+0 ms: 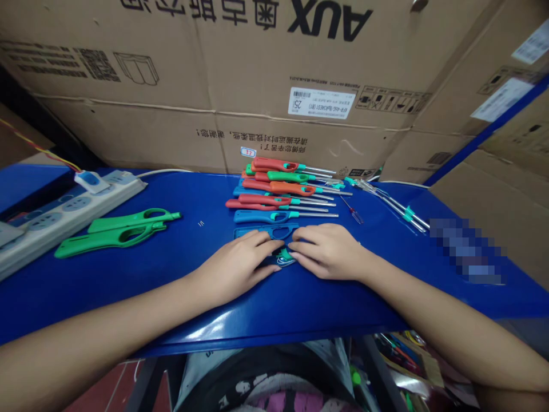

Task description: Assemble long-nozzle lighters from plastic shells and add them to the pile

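Note:
My left hand (240, 260) is closed, thumb and fingers around the left part of an opened blue lighter handle (286, 262). Green parts and thin wires show inside it. My right hand (328, 250) has its fingers bent and pressed at the handle's right end; its fingertips hide part of it. Just beyond my fingertips lies a blue handle shell (283, 230). Past it is a finished-looking blue gas lighter (259, 216) with a metal tube. A stack of red, orange and green lighters (274, 186) lies farther back.
Two green handle shells (115, 232) lie at left beside a white power strip (77, 206). Small screws (201, 224) lie near them. A screwdriver (354, 214) and metal lighter tubes (397, 207) are at right. A cardboard box (171, 114) stands along the blue table's (193, 326) back.

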`<state>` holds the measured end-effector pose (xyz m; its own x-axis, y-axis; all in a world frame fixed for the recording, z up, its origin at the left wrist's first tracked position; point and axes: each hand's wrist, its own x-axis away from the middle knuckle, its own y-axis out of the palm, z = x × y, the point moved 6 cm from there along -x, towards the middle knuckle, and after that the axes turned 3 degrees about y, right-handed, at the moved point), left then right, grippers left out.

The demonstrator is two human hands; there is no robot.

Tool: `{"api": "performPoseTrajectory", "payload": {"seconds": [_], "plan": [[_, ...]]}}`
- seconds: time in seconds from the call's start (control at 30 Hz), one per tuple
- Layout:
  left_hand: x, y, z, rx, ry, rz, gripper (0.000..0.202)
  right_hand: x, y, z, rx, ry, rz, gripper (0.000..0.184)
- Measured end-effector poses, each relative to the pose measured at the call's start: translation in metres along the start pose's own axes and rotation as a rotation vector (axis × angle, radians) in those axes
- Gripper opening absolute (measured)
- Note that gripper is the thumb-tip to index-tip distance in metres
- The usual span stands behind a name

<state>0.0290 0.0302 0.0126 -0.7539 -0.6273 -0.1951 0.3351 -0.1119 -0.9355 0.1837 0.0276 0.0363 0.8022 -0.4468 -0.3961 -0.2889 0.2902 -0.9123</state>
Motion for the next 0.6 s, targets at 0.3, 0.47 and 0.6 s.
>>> {"api": "performPoseTrajectory", "payload": {"seconds": [0.3,0.47,0.6], "plan": [[0.004,-0.006,0.016,-0.180,0.153,-0.093,0.041,0.045,-0.024,0.124,0.088,0.791,0.304,0.023],[0.006,-0.003,0.014,-0.198,0.170,-0.139,0.043,0.095,-0.016,0.193,0.294,1.315,-0.186,0.045],[0.006,-0.001,0.013,-0.171,0.184,-0.141,0.044,0.109,-0.013,0.217,0.326,1.379,-0.246,0.045]]}}
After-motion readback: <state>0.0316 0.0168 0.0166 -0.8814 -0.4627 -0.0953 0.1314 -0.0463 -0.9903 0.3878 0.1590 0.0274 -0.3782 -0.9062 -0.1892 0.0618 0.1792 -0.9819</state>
